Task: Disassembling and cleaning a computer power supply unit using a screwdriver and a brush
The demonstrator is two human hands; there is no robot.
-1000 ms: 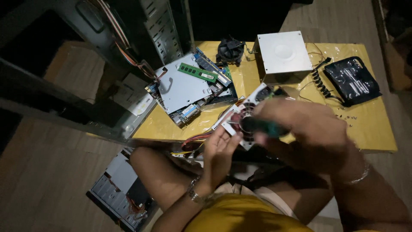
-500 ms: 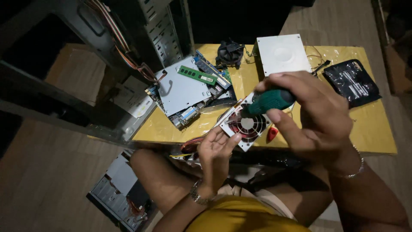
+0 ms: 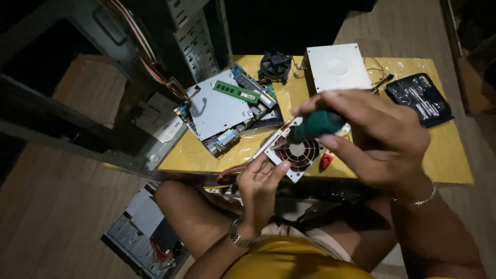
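My right hand (image 3: 374, 137) is shut on the green handle of a screwdriver (image 3: 315, 125), held upright over a grey power supply unit with a round fan grille (image 3: 298, 153). That unit rests at the near edge of a yellow table (image 3: 454, 160). My left hand (image 3: 261, 183) steadies the unit's near left corner with its fingertips. The screwdriver's tip is hidden behind its handle. A small red object (image 3: 325, 161) lies just right of the unit.
A motherboard with a green memory stick (image 3: 236, 92) and a grey metal plate (image 3: 217, 109) lies at the table's left. A black cooling fan (image 3: 275, 65), a white box (image 3: 338, 67) and a black tool case (image 3: 419, 99) sit further back. An open computer case (image 3: 155, 46) stands left.
My right hand with the screwdriver has risen and come closer to the camera, uncovering the fan grille. My left hand has stayed on the unit's corner.
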